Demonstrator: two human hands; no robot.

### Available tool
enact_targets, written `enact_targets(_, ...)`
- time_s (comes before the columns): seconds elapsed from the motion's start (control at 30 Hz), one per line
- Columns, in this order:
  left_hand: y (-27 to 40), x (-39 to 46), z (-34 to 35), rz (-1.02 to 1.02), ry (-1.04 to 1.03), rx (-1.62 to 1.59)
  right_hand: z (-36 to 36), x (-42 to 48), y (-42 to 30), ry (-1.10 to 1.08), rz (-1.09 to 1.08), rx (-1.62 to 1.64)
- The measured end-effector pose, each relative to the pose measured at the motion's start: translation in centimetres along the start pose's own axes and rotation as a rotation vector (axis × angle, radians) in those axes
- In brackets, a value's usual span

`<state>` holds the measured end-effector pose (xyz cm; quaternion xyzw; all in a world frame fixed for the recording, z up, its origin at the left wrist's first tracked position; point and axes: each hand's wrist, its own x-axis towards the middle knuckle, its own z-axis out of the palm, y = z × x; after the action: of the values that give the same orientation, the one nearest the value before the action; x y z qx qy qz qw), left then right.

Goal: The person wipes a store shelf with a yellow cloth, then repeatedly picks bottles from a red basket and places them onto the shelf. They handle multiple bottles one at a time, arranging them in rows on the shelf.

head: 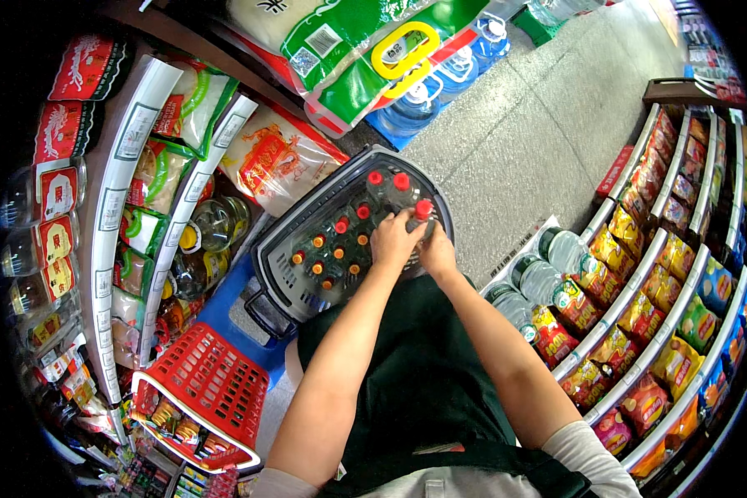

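Observation:
Both hands meet over the right end of a grey plastic basket (267, 255) with a black rim and a folded handle. My left hand (395, 239) has its fingers around the upper part of a red-capped bottle (421, 215). Against the bottle's other side lies my right hand (437, 249). Several more bottles stand upright in the basket: red-capped ones (375, 179) at the far end, and smaller ones with orange caps (338, 253) towards the near left. The lower part of the held bottle is hidden by the hands.
A red plastic basket (218, 380) stands tilted at the lower left, near shelves of bagged goods and bottles. Rice bags (342, 81) and large water bottles (411, 106) are ahead. Snack shelves (635, 311) and water bottles (538, 277) line the right side.

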<state>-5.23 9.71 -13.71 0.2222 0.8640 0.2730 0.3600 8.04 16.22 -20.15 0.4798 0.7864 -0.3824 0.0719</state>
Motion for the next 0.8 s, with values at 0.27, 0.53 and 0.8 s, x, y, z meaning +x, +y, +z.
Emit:
enact_targets(0.27, -1.7, -1.8, 2.3, -0.014, -0.025, -0.238, -3.0, 0.1, -1.4, -0.098, -0.026, 0.059)
enact_targets(0.53, 0.2, -10.4, -5.6, -0.293, -0.346, -1.737, -6.8, -5.0, -4.2, -0.141, 0.015, 0.142)
enact_targets(0.8, 6.5, -20.5, -19.5, 0.035, -0.332, -1.478, -16.7, -16.0, -19.0, -0.552, 0.25, 0.863)
